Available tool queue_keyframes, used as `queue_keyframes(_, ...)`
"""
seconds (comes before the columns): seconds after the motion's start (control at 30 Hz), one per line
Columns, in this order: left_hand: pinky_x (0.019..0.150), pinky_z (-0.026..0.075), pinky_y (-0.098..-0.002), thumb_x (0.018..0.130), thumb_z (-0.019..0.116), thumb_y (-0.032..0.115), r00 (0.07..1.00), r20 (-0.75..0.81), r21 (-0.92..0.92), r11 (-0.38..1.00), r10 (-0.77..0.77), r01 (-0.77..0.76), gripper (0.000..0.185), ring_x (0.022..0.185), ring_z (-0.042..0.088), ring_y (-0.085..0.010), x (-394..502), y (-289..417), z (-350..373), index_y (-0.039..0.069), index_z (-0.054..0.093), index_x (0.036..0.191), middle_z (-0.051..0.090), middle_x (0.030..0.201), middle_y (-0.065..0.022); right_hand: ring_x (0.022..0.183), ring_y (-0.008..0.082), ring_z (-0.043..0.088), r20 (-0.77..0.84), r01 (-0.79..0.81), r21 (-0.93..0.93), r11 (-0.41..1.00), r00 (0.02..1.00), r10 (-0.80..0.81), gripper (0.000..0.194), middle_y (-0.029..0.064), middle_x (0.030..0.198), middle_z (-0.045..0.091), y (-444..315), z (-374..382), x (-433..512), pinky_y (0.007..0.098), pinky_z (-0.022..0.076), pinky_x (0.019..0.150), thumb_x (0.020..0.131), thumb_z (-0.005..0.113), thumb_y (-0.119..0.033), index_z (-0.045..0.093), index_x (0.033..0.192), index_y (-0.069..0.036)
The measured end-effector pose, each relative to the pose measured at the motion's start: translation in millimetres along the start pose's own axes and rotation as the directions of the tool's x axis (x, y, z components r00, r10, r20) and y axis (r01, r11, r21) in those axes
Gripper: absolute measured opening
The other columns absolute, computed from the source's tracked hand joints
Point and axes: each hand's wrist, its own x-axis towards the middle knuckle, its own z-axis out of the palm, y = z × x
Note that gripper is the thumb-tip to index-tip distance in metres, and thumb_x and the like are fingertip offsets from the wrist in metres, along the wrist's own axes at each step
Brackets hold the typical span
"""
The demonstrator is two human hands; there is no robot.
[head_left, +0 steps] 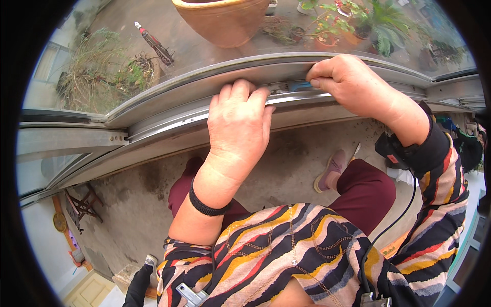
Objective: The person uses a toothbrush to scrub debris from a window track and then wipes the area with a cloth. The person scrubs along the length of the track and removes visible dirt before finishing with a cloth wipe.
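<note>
My right hand (343, 85) pinches a small blue tool (301, 85), perhaps a brush, down in the channel of the aluminium window track (172, 119). Most of its far end is hidden under my fingers. Beside it on the left, my left hand (239, 119) lies over the bright front rail of the track, fingers bent down into the channel and thumb on the near side. Its fingertips are out of sight, so whether they hold anything does not show. Dark dirt (274, 87) shows in the channel between the hands.
Behind the glass stand a large terracotta pot (222, 21) and several potted plants (345, 30). A sliding sash (73, 140) closes in at the left. On the concrete floor lie a knife-like tool (356, 150) by my shoe and a folding stool (84, 203). A cable (399, 218) hangs along my right arm.
</note>
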Motion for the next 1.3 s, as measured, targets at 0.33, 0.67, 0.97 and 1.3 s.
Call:
queue_keyframes(0.33,0.085,0.051,-0.0438,0.081,0.083,0.012,1.000,-0.002,-0.005,1.000,-0.014,0.014,0.028,0.095,0.063,-0.0322,-1,2,0,0.008,0.076,0.107,0.066,0.100,-0.0097,0.079,0.0349,0.069,0.068,-0.028,0.049,0.998,0.997,0.024,0.021,0.0228,0.087,0.072,-3,7,11,0.0423,0.0538,0.076,0.096,0.067,-0.012,0.074,0.106,0.005)
queue_keyframes(0.67,0.086,0.052,-0.0447,0.080,0.085,0.013,0.998,-0.009,0.019,0.998,-0.054,0.055,0.031,0.096,0.063,-0.0343,-1,3,-2,0.006,0.075,0.108,0.066,0.101,-0.0113,0.068,0.0172,0.058,0.127,-0.178,0.293,0.939,0.981,0.146,0.023,0.0116,0.073,0.065,-14,22,20,0.0365,0.0491,0.066,0.099,0.066,-0.015,0.074,0.104,0.006)
queue_keyframes(0.97,0.084,0.047,-0.0423,0.079,0.083,0.015,0.995,0.029,-0.218,0.972,0.093,-0.084,0.033,0.091,0.062,-0.0287,-19,23,-45,0.004,0.074,0.108,0.063,0.097,-0.0082,0.061,0.0220,0.061,-0.138,0.137,0.326,0.935,0.986,-0.097,0.017,0.0104,0.075,0.067,-29,11,-59,0.0362,0.0499,0.061,0.098,0.070,-0.011,0.074,0.109,0.002)
queue_keyframes(1.3,0.088,0.050,-0.0428,0.080,0.081,0.005,0.988,-0.138,-0.102,0.992,0.064,-0.078,0.052,0.098,0.066,-0.0297,-14,-15,-30,0.006,0.068,0.131,0.073,0.109,-0.0069,0.061,0.0305,0.064,-0.372,0.256,0.186,0.949,0.912,-0.173,0.018,0.0124,0.075,0.064,-26,37,-81,0.0388,0.0502,0.056,0.081,0.070,0.007,0.069,0.098,-0.001)
